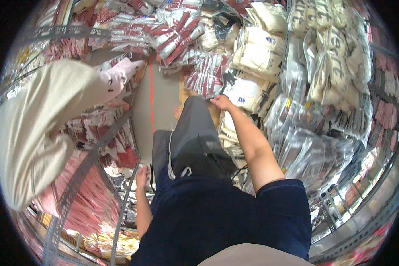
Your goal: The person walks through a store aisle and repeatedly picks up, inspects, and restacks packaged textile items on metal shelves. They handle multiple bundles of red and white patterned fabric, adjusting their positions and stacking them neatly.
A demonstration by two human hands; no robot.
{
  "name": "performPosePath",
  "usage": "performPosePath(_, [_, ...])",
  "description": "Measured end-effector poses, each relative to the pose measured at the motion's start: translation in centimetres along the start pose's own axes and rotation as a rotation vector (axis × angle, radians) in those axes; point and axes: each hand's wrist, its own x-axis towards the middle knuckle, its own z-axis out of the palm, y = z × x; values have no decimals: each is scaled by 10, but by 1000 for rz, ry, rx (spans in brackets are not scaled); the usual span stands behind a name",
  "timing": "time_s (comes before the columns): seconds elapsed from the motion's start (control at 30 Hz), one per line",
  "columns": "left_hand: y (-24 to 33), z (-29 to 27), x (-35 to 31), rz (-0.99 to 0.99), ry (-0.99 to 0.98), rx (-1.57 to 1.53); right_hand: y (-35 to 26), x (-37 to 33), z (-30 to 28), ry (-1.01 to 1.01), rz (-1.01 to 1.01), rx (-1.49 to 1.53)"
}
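My right hand [221,103] reaches forward beside my knee, its fingers pinched together. They meet the lower edge of a pile of clear-bagged maroon and white garments [207,75]; what exactly lies between them is too small to make out. Just to the right of it are bagged cream garments [248,91] with printed patches. Low at my left side, my left hand [142,175] is curled next to a slim metal rack post [127,190]. Whether it grips the post or something else is hidden.
Perforated metal racks [71,188] packed with pink garments [91,195] stand on the left. A large beige cloth [44,115] looms close there. To the right rise stacks of bagged cream clothing [332,66] and loose clear plastic [306,142]. A red line [151,93] runs along the grey floor [164,97].
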Motion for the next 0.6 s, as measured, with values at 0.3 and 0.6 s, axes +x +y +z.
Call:
performPosePath(0.3, [92,9,-42,-120,42,-210,-111,80,-98,243,-228,-365])
performPosePath(0.6, [101,11,-62,-234,79,-229,-251,189,-157,243,-256,-213])
